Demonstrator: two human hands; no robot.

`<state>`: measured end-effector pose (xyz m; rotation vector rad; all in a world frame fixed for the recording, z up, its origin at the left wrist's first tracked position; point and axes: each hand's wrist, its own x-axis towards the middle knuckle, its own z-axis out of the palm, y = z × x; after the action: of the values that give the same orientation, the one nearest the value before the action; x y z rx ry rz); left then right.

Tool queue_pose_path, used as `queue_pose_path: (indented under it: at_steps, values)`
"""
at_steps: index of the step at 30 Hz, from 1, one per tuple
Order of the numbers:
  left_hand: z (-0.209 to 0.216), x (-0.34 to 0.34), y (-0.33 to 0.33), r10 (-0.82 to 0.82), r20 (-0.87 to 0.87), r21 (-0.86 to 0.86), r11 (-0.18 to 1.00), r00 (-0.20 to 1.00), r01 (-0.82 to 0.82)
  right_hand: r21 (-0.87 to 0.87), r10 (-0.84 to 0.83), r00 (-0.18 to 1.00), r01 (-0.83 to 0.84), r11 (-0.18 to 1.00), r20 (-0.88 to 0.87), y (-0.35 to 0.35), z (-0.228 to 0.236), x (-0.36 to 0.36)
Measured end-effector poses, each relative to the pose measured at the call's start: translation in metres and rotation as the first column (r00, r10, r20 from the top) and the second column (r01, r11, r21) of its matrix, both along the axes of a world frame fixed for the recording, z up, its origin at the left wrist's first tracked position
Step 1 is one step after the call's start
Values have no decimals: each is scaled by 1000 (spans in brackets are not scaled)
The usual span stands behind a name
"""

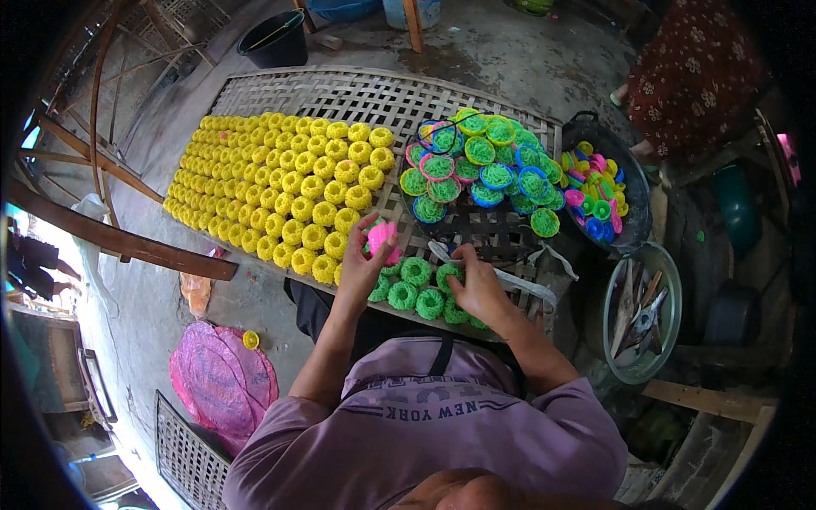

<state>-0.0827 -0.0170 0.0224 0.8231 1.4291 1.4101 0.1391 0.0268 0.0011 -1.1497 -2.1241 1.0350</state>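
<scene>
My left hand (355, 276) is closed on a small pink plastic mould cup (384, 243), held above the near edge of a woven bamboo rack (340, 88). My right hand (483, 289) has its thumb and fingers around a green noodle-like ring (450, 276) at the rack's front edge. More green rings (404, 295) lie between my hands. To the left, rows of yellow rings (289, 189) cover much of the rack. Beyond my right hand is a heap of coloured cups filled with green strands (480, 151).
A black basin (639, 217) of colourful empty cups stands at the right of the rack. Nearer is a clear tub (673, 340) with tools inside. A pale strap (518, 283) lies beside my right hand. Pink sheeting (223, 378) rests on the floor at left. A person's patterned garment (693, 76) shows at far right.
</scene>
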Motion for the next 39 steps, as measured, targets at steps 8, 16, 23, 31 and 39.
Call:
queue_pose_path:
  at_steps: [8,16,23,31,39]
  values:
    - [-3,10,8,-41,-9,-6,999,999,41,89,92,973,-113,990,211,3,-3,-3]
    - [-4,20,17,-59,72,-84,994,996,64,357,-132,990,105,928,54,45,20,51]
    - [-15,49,22,-156,456,-21,982,876,186,478,-562,753,376,794,342,98,-9,112]
    - [-14,74,27,-293,748,58,923,595,381,144,61,957,-21,989,-282,33,48,67]
    - [8,70,12,-323,737,61,907,594,418,279,187,970,-139,950,-155,9,74,40]
